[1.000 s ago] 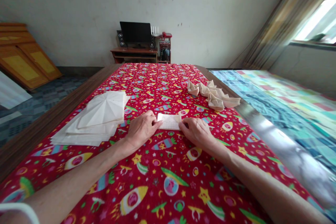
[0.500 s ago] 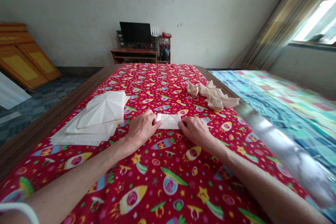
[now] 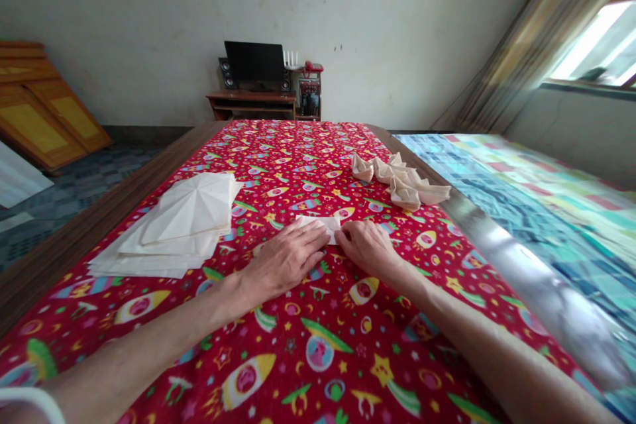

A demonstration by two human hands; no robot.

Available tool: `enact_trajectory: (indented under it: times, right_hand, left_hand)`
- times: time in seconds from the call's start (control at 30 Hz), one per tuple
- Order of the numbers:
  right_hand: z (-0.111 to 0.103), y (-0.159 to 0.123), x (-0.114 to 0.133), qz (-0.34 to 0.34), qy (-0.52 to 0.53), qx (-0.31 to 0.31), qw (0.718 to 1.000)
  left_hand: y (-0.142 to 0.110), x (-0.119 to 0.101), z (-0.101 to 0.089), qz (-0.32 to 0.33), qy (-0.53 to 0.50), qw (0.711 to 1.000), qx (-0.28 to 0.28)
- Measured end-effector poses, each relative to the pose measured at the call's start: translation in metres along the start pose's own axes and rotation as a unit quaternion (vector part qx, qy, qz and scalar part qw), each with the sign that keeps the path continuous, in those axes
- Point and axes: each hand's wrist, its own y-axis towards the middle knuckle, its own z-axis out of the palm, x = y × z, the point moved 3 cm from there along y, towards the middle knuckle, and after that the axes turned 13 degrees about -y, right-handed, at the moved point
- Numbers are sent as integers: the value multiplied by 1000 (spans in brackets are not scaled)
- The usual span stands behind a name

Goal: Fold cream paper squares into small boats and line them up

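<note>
A small folded white paper (image 3: 320, 222) lies on the red rocket-print tablecloth (image 3: 308, 338) in the middle of the table. My left hand (image 3: 285, 258) rests flat on the paper's left part, fingers stretched out and pressing down. My right hand (image 3: 366, 245) sits at the paper's right end, fingers curled with the tips pinching its edge. Most of the paper is hidden under my hands.
A stack of creased white paper sheets (image 3: 179, 222) lies at the left. Several folded beige paper shapes (image 3: 401, 180) lie at the back right. A bed with a patterned cover (image 3: 521, 199) borders the table's right edge. A desk with a monitor (image 3: 256, 66) stands by the far wall.
My left hand has slid to the right and flattened over the paper, covering more of it. The right hand stays at the paper's right end.
</note>
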Motion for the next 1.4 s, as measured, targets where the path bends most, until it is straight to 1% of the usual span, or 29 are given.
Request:
enact_trajectory:
  times: [0.13,0.33,0.43,0.57,0.63,0.7,0.8,0.87,0.9,1.0,1.1,1.2,1.27,1.4]
  right_hand:
    - [2,-1,0,0,-6,-12,1000]
    - [4,-2,0,-6,-8,-25,1000]
    - [5,-2,1,-3,-12,-29,1000]
    - [2,-5,2,1,6,-55,998]
    - [-2,-8,3,-8,11,-76,997]
    - [-5,-12,6,-55,6,-109,992]
    - [-8,-21,11,-152,0,-184,971]
    - [-7,-26,13,-191,9,-207,959]
    - [-5,-28,14,-203,21,-201,958]
    - [-2,-31,14,-242,69,-132,959]
    - [0,-29,11,-262,94,-76,957]
    - [2,-25,5,-253,88,-55,962]
    - [3,-22,2,-241,80,-55,966]
    - [4,-20,-4,-236,54,-40,969]
  left_hand:
    - [-5,-4,4,-16,-3,999,37]
    - [-5,-1,5,-16,-9,997,69]
    - [-5,-1,4,-13,-13,997,72]
    - [-4,-3,2,-19,-17,997,71]
    - [-4,-4,2,-25,-23,996,77]
    - [-3,-5,1,-23,-31,996,79]
    - [-2,-6,-1,-9,-48,997,66]
    - [-1,-6,-2,-2,-53,997,57]
    - [-1,-6,-3,-2,-50,997,53]
    - [-1,-5,-3,-13,-24,998,51]
    - [-3,-2,-2,-31,4,998,57]
    - [-5,2,-2,-50,17,997,58]
    - [-7,4,-2,-53,17,997,59]
    - [-14,8,-7,-62,15,996,65]
